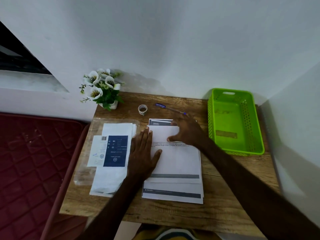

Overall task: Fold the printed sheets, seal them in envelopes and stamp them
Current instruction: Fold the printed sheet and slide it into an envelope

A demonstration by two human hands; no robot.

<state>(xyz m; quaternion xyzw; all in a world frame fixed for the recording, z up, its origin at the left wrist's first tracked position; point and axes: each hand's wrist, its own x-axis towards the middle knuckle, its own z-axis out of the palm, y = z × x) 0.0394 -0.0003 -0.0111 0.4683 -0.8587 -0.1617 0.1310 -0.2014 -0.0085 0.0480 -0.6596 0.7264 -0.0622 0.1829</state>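
Pressing flat, left hand (142,151) steadies sheet (176,158).

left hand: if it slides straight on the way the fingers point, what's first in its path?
The left hand lies flat on the top printed sheet, fingers pointing toward the wall. Straight on it would probably meet the tape roll first; only bare table shows between, though the exact line is uncertain.

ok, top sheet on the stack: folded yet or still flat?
Partly folded. The top sheet has its far part turned over toward the person; the right hand presses that flap, the left hand lies flat on its left edge.
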